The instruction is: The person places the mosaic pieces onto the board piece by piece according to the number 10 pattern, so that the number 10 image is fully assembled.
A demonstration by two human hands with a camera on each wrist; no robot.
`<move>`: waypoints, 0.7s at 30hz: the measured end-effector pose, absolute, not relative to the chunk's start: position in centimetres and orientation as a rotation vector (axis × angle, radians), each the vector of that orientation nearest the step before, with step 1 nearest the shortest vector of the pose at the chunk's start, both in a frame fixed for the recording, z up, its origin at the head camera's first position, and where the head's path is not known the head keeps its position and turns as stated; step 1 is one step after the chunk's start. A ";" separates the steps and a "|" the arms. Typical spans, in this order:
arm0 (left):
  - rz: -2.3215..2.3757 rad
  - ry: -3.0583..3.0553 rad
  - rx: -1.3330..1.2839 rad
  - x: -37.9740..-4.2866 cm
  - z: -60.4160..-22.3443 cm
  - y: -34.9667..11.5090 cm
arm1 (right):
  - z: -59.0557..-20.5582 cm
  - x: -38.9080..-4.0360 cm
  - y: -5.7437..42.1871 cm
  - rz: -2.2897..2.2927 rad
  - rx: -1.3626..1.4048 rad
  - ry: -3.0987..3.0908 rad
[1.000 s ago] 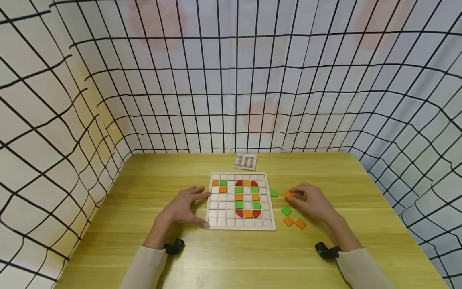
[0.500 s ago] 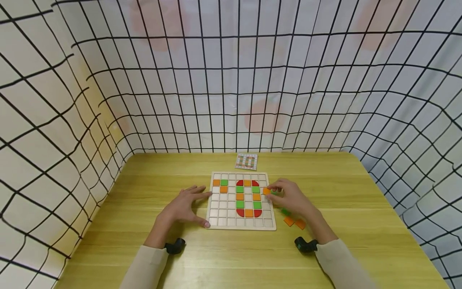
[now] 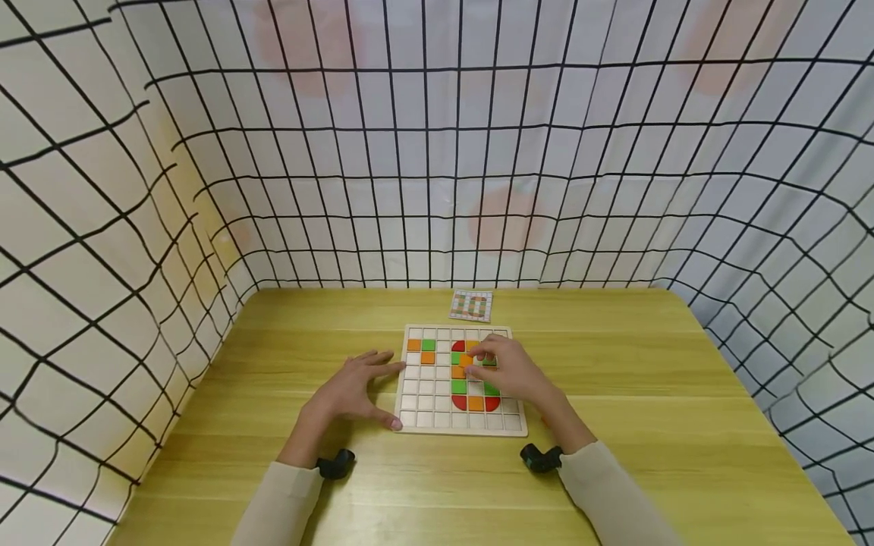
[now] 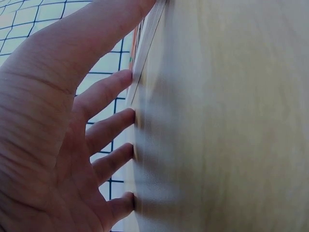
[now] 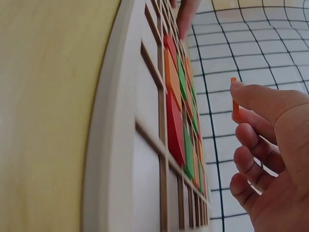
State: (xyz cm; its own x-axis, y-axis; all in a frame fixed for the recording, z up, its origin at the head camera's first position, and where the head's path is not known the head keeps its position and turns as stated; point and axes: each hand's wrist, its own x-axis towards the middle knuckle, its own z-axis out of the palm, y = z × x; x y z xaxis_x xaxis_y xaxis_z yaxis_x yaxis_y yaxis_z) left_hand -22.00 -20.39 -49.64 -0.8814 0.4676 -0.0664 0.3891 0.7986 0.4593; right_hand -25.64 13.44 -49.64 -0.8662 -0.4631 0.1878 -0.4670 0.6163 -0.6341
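My right hand (image 3: 512, 371) pinches a small orange square tile (image 5: 235, 104) between thumb and index finger, held above the board in the right wrist view. Beneath it lies a pale grid board (image 3: 419, 402). Red corner pieces, green tiles and orange tiles form a ring on its right half, partly hidden by this hand. Upper left on the grid sit a green tile (image 3: 428, 344) and two orange ones. With fingers spread, my left hand (image 3: 355, 388) rests at the board's left edge, thumb at the lower corner and index fingertip higher up; the left wrist view shows its fingertips on the table.
A small printed pattern card (image 3: 471, 305) lies behind the board on the wooden table (image 3: 614, 341). The right forearm covers most of the loose tiles, leaving an orange sliver (image 3: 544, 418) in sight. A white wall with black grid lines (image 3: 437, 189) surrounds the table.
My right hand has carried the orange tile leftward from the table at the right to over the ring on the board. The left hand stays at the board's edge.
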 end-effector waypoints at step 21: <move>0.631 2.814 0.681 -22.1 -49.6 -20.4 | -51.1 -26.0 6.9 1.069 0.849 -2.847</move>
State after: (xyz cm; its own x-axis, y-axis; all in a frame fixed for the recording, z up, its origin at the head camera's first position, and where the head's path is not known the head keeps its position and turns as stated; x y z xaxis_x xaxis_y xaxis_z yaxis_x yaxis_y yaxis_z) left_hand -22.12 -20.36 -49.60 -0.8794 0.4708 -0.0712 0.3953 0.8052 0.4421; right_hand -25.99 6.94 -51.05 -0.8551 -0.4904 0.1681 -0.4799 0.6261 -0.6146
